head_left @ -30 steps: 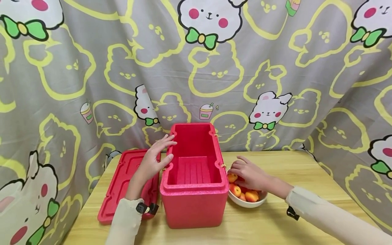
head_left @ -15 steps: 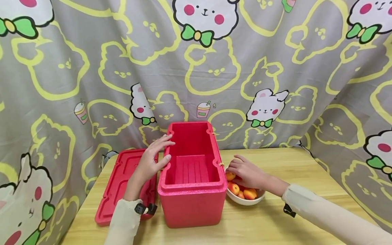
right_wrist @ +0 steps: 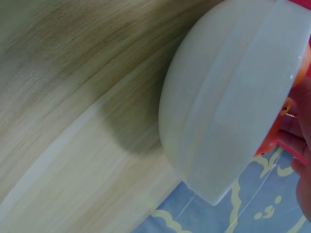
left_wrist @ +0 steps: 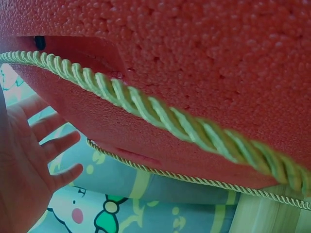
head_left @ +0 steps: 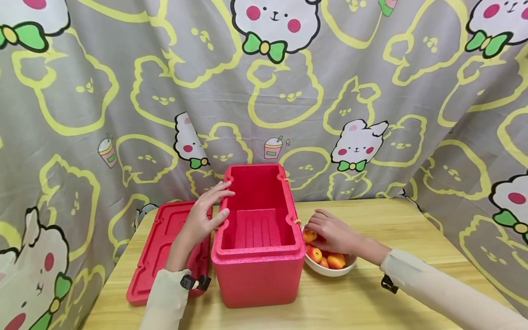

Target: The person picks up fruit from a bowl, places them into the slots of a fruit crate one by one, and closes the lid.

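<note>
My left hand (head_left: 199, 220) rests on the left rim of a deep red foam box (head_left: 257, 279), its fingers fairly straight and spread. The box stands open at the top, and its visible floor is bare. To its right is a white bowl (head_left: 330, 271) of small red-and-yellow fruit (head_left: 336, 261) that look like apricots. My right hand (head_left: 332, 233) reaches in from the right, fingers curled at a fruit (head_left: 309, 236) on the bowl's left side. Thumb and fingers appear on either side of that fruit; the contact is partly hidden. In the right wrist view the bowl (right_wrist: 228, 97) hides most of it.
A red lid (head_left: 152, 261) lies flat on the wooden table (head_left: 396, 293), left of the box and partly under the left forearm. Yellow twisted rope (left_wrist: 160, 114) runs along the box's side. A patterned curtain (head_left: 231, 96) hangs behind the table.
The head view has shifted slightly, so everything sits a little further left. Both hands keep their places at the box rim and the bowl.
</note>
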Available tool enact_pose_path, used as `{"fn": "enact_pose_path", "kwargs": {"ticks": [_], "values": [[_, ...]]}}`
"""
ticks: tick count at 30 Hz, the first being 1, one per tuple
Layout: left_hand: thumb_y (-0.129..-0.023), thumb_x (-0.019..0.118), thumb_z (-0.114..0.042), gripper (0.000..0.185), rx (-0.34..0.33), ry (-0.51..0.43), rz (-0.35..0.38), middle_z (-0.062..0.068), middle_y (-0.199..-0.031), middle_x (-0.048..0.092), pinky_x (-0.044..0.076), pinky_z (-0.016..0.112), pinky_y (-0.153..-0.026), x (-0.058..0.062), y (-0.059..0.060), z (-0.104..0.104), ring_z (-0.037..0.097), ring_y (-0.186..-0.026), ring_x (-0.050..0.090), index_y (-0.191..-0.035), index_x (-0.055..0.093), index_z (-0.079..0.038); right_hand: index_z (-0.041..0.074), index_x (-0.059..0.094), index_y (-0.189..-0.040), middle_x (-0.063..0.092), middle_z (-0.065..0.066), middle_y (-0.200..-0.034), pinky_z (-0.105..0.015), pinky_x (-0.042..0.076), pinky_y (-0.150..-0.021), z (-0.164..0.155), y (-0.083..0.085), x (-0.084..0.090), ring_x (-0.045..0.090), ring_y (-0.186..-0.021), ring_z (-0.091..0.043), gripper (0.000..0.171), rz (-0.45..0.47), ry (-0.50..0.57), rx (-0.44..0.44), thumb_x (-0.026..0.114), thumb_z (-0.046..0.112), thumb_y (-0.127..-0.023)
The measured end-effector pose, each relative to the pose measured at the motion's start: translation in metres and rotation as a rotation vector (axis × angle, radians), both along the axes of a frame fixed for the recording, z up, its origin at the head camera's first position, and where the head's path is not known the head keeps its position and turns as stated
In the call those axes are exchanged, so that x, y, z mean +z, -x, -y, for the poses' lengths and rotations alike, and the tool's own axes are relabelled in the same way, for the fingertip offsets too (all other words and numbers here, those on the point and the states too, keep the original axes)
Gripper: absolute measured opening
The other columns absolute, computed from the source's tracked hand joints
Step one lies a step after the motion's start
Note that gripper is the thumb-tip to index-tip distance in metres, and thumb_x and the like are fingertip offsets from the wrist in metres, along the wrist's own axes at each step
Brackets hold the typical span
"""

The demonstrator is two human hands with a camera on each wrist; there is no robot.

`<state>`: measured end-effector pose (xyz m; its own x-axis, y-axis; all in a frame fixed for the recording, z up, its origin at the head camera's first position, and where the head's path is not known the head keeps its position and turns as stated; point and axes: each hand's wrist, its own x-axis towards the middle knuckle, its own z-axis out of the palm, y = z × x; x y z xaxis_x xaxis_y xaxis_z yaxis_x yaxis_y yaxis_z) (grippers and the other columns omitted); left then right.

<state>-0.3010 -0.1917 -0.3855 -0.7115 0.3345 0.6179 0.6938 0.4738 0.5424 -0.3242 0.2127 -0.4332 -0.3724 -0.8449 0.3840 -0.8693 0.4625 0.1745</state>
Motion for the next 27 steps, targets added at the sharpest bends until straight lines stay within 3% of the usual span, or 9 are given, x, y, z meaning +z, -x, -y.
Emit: {"fn": "enact_pose_path", "kwargs": {"ticks": [7,15,21,27], "values": [[-0.088,0.07,-0.026,0.051,0.005,0.001,0.003,0.005,-0.159,0.045,0.052,0.063,-0.099,0.0,-0.002,0.001,0.031,-0.15,0.036,-0.138,0.062,-0.02,0.01,0.07,-0.1,0.067,0.002,-0.093,-0.041,0.051,-0.093,-0.001,-0.001,0.003,0.058,-0.092,-0.017,0.037,-0.002,0.103,0.001,0.089,0.026,-0.073],[-0.089,0.069,-0.026,0.049,0.002,-0.008,-0.009,0.007,-0.159,0.046,0.055,0.061,-0.097,-0.002,-0.002,0.001,0.032,-0.149,0.037,-0.137,0.062,-0.019,0.009,0.068,-0.099,0.066,0.002,-0.091,-0.034,0.049,-0.081,-0.005,-0.001,0.011,0.054,-0.09,-0.015,0.035,0.006,0.21,-0.037,0.087,0.023,-0.072],[-0.09,0.069,-0.027,0.049,0.002,-0.009,-0.001,0.006,-0.159,0.045,0.053,0.062,-0.099,-0.002,-0.001,0.0,0.031,-0.15,0.036,-0.138,0.062,-0.02,0.007,0.069,-0.099,0.066,-0.001,-0.093,-0.039,0.045,-0.089,-0.008,0.001,0.022,0.056,-0.092,-0.019,0.035,-0.032,0.298,-0.02,0.087,0.022,-0.072],[-0.09,0.07,-0.028,0.05,-0.001,-0.016,0.007,0.004,-0.16,0.045,0.052,0.061,-0.101,-0.002,-0.001,-0.001,0.03,-0.151,0.036,-0.138,0.061,-0.021,0.007,0.07,-0.099,0.068,-0.002,-0.093,-0.041,0.042,-0.092,-0.009,0.001,0.037,0.056,-0.09,-0.02,0.035,-0.066,0.366,-0.063,0.086,0.023,-0.073]]}}
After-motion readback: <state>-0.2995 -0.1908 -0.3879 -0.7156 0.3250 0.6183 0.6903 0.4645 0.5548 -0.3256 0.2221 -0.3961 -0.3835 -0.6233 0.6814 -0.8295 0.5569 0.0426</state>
